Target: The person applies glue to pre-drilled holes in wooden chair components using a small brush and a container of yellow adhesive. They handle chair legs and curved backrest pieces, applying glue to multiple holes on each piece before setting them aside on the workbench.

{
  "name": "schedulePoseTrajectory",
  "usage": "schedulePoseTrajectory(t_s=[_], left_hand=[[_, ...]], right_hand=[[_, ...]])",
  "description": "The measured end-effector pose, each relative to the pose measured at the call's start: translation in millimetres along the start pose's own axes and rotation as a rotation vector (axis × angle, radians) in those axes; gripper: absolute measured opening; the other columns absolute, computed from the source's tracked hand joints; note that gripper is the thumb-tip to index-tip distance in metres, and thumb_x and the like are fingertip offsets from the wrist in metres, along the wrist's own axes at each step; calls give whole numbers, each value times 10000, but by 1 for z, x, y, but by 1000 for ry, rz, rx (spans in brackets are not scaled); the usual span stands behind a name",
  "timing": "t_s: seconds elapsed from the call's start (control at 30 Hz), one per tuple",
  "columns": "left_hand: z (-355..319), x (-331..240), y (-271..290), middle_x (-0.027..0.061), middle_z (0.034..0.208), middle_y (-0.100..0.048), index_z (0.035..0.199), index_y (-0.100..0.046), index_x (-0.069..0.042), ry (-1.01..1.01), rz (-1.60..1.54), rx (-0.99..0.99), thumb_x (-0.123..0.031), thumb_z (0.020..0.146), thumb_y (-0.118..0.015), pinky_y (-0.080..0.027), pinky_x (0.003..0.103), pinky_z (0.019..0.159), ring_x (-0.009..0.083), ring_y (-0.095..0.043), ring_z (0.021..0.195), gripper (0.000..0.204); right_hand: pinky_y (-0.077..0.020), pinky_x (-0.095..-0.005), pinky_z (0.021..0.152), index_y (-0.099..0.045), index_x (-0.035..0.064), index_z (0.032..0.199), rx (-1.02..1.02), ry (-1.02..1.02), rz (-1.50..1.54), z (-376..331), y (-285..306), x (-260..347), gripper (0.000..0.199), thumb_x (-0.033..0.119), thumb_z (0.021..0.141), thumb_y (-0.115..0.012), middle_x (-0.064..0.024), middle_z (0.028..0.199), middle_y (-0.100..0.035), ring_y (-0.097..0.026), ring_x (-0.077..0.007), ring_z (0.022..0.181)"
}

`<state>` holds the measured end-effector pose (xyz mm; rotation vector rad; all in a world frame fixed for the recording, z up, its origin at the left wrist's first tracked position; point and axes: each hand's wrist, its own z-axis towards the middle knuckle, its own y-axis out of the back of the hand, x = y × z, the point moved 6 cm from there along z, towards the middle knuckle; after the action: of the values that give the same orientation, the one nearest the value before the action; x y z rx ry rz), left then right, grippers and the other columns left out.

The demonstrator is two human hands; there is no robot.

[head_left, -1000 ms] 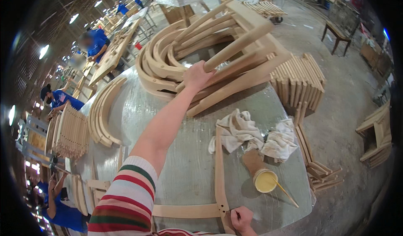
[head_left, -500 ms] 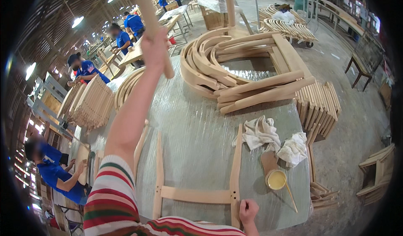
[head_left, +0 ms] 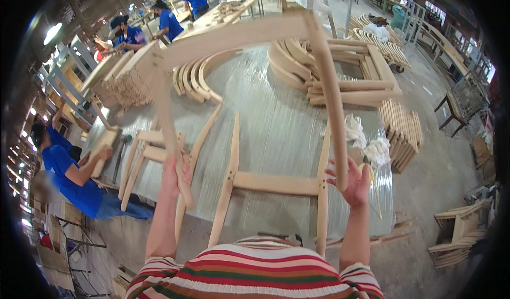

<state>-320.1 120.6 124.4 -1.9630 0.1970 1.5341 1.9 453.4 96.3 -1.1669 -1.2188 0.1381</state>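
In front of me hangs a U-shaped wooden chair frame [head_left: 239, 37], two tapered legs joined by a wide crossrail, raised above the table. My left hand [head_left: 176, 177] is closed round the lower end of its left leg. Against the palm of my right hand [head_left: 353, 181] lies the right leg's lower end, with the fingers partly spread on either side of it. Below, on the plastic-covered table [head_left: 260, 139], rests a similar wooden frame [head_left: 277, 184] with a crossrail between two legs. Dark holes show at its joints. My right hand and the raised leg partly hide the table's right side.
Curved wooden parts [head_left: 199, 77] and stacked wooden frames [head_left: 356, 90] lie toward the table's far side. White rags [head_left: 377, 151] sit at the right. Smaller wooden frames [head_left: 154, 153] stand at the left, near a co-worker in blue [head_left: 77, 174]. Slats [head_left: 401, 131] are stacked beyond the right edge.
The raised wooden piece has swung round and now shows as a whole chair frame. My right hand has left its fist beside the table frame and come up to the raised leg.
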Motion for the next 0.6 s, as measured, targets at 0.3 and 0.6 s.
schedulePoseTrajectory(t_s=[0.3, 0.6], left_hand=[[-87, 124, 102, 23, 636, -518, 976, -492, -52, 281, 568, -61, -251, 854, -590, -398, 267, 394, 113, -487, 426, 252], [-88, 119, 88, 117, 1059, -516, 1191, -520, -85, -463, 1463, -188, -175, 780, -648, -382, 412, 900, 291, -459, 1055, 440]], right_hand=[[-419, -248, 418, -486, 27, 1089, -361, -231, -813, -122, 80, -148, 325, 175, 832, -620, -28, 675, -521, -490, -102, 452], [-472, -311, 695, -619, 24, 940, -459, 416, -1579, -159, 56, -100, 196, 173, 814, -633, -132, 869, -620, -597, -206, 762]])
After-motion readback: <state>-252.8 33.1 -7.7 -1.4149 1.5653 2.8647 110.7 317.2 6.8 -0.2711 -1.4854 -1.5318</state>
